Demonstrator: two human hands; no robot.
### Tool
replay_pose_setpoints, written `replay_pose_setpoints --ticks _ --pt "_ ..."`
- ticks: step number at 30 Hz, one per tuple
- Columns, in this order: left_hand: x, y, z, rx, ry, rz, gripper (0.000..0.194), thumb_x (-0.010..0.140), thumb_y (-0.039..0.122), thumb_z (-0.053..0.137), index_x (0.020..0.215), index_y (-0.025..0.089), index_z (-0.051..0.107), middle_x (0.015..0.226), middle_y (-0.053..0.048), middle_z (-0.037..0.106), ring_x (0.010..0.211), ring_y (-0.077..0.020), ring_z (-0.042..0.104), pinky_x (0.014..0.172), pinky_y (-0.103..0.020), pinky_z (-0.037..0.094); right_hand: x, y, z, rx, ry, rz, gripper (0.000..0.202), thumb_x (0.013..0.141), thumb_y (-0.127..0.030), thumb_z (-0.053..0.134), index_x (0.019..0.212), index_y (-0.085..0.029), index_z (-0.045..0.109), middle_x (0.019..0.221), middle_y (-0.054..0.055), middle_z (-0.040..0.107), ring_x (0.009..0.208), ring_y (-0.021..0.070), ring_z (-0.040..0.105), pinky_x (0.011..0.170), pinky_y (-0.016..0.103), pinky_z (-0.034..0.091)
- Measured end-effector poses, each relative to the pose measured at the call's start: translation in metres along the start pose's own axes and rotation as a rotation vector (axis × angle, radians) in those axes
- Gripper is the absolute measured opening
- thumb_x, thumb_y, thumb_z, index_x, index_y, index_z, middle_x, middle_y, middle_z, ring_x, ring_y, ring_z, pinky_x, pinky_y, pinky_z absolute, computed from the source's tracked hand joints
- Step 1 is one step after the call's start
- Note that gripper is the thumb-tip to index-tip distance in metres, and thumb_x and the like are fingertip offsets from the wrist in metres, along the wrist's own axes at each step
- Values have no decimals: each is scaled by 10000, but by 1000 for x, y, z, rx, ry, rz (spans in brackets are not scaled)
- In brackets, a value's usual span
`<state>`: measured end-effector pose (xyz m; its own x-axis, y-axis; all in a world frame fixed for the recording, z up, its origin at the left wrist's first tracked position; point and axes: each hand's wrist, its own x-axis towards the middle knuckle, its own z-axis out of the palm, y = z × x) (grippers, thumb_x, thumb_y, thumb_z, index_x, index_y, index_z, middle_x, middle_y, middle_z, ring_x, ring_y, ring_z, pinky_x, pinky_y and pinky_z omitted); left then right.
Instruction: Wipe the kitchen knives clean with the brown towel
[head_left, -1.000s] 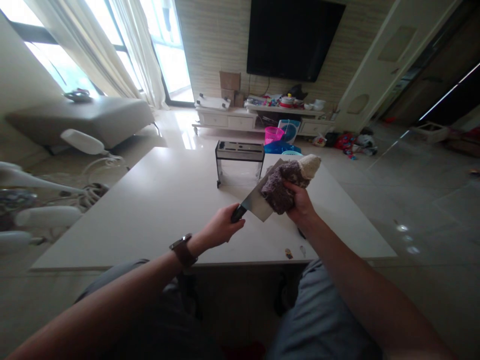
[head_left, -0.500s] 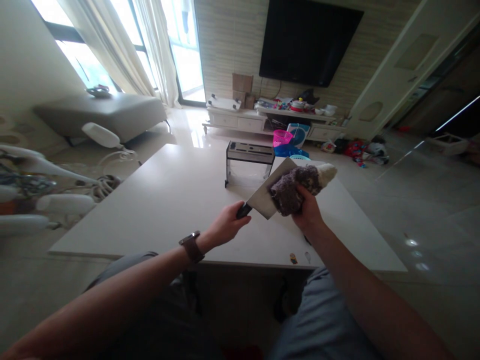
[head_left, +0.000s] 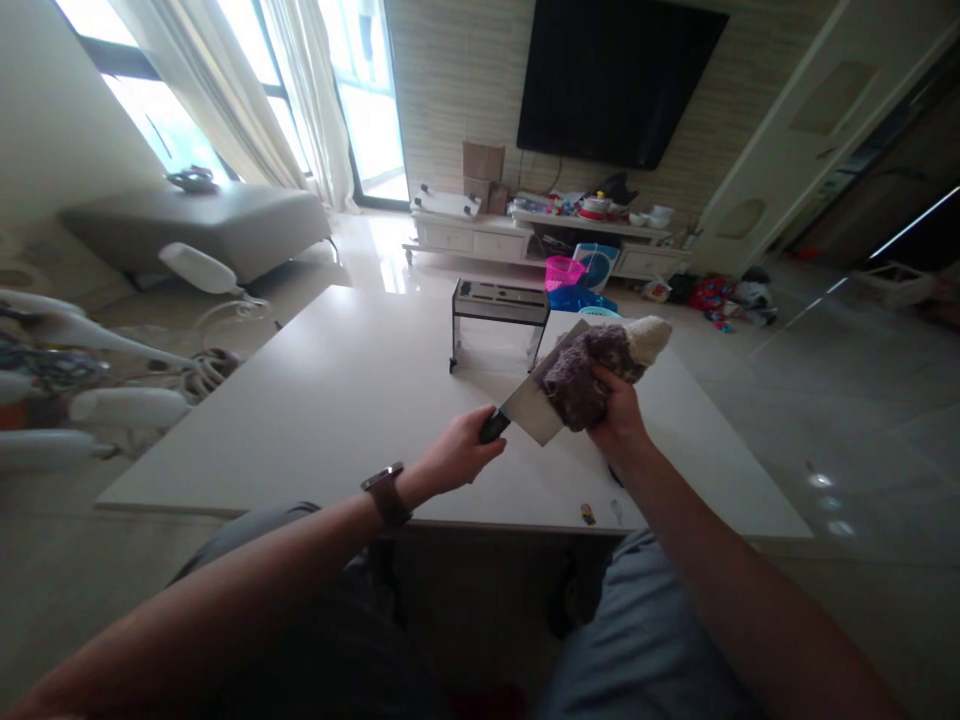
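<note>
My left hand (head_left: 472,447) is closed round the black handle of a cleaver (head_left: 534,415), held above the white table (head_left: 352,400). Its broad metal blade points up and to the right. In my right hand (head_left: 619,405) is a bunched, fuzzy cloth (head_left: 581,375), purple-brown with a cream end. The cloth lies against the blade and hides much of its right side. Beyond the blade, a knife rack (head_left: 499,300) with a slotted top and clear sides stands on the table.
Small stickers (head_left: 587,513) mark the table near its front edge. Past the far edge are a pink basket (head_left: 564,271) and blue tubs (head_left: 581,300) by a low white cabinet (head_left: 472,240). White chairs (head_left: 131,407) stand to the left.
The cleaver and my left hand have shifted slightly right. The cloth has moved a little along the blade, still pressed to it. The knife rack stays put.
</note>
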<state>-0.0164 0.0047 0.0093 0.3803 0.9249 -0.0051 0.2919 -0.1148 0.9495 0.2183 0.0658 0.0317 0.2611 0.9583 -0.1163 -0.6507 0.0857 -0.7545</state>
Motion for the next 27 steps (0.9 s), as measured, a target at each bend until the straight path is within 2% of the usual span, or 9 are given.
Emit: replay_pose_setpoints --ticks 4,9,15,21,24,27 --pt "-2 6 -1 -38 -31 -21 177 837 298 635 826 213 481 559 108 404 366 -77 441 327 -188 337 17 -24 -11 33 30 -54 215 789 -134 714 995 -189 741 894 25 822 764 177 782 736 323 684" --pt "-1 5 -3 -34 21 -31 190 831 286 642 803 206 472 543 109 411 374 -67 430 350 -181 316 14 -24 -12 17 -8 5 163 838 -216 713 996 -190 740 934 32 825 793 175 787 756 314 680" --pt "3 -4 -3 -146 49 -20 169 856 306 629 890 204 499 560 113 433 353 -81 455 318 -191 375 -9 3 -4 -80 -76 54 267 731 -228 820 983 -199 735 908 17 821 833 222 793 853 398 677" --pt "2 -10 5 -65 10 -8 141 864 283 606 937 200 518 577 107 455 352 -87 477 297 -186 384 -23 34 0 -102 -79 100 380 619 -150 877 971 -175 735 902 29 826 779 224 789 840 398 676" --pt "1 -7 6 -57 -20 -12 145 862 279 602 949 200 516 582 108 449 355 -88 485 305 -186 393 -15 28 0 -74 -54 96 366 615 -118 847 962 -162 739 886 35 826 768 226 788 824 398 680" --pt "0 1 3 -33 -45 0 146 859 289 611 912 201 508 592 102 444 369 -90 494 315 -187 384 0 7 -4 -35 -49 47 319 645 -109 804 953 -164 740 887 34 825 797 224 790 829 393 681"
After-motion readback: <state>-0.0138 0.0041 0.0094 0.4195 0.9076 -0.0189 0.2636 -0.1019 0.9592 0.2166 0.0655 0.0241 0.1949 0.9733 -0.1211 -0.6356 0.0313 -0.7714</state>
